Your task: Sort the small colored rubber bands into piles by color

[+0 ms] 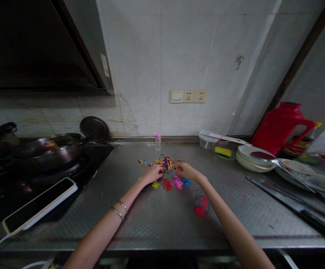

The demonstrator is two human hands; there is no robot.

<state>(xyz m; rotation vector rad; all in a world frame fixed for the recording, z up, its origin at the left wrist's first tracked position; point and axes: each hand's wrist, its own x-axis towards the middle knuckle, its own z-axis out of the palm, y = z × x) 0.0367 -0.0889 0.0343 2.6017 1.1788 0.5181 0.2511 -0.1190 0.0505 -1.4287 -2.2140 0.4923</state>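
A heap of small multicoloured pieces (165, 162) lies on the metal counter. My left hand (152, 173) is at the heap's left front, its fingers pinched together; whatever they hold is too small to name. At the right edge of the heap is my right hand (185, 170), fingertips bent down and drawn together, their contents not distinguishable. In front of the heap, separate small piles lie in a row: yellow (155, 184), red (167, 184), pink (177, 182) and blue (186, 182). Behind it stands a small clear bottle with a pink cap (158, 142).
To the left are a wok (47, 157) on the stove and a phone (40, 205). A red heart-patterned item (201, 207) lies near my right forearm. Stacked bowls (254, 162), a yellow sponge (223, 151), a red jug (280, 127) and a long knife (280, 198) are on the right.
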